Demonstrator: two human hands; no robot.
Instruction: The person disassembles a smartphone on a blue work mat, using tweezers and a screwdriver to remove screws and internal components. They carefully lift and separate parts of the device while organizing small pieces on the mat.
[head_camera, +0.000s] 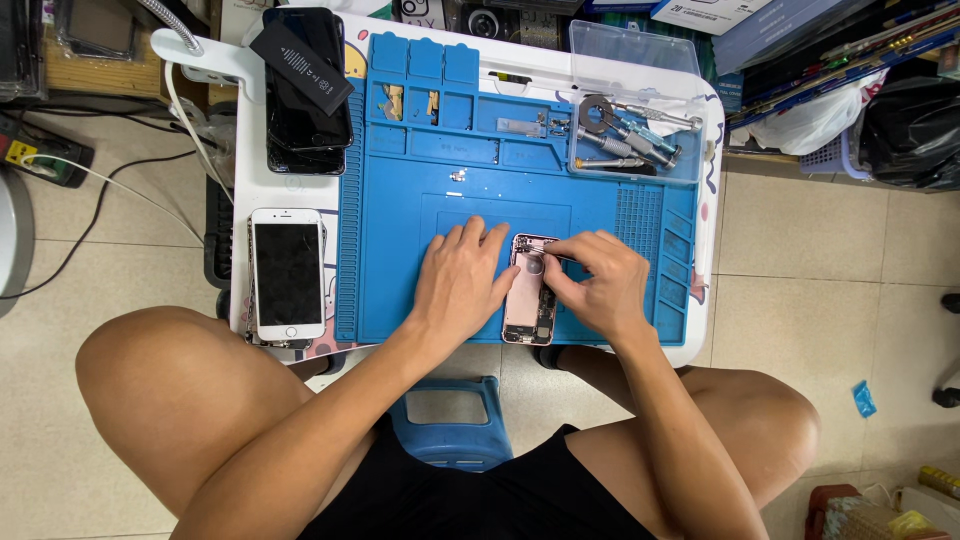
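Hands meet over an opened pink phone shell (529, 300) lying near the front edge of the blue mat (400, 240) on the white surface (250, 180). The left hand (460, 280) rests flat, fingers spread, touching the shell's left side. The right hand (600, 285) has its grip pinched on a thin dark tool at the shell's top; the tip is hidden. A white-fronted phone (288, 273) lies at the left edge.
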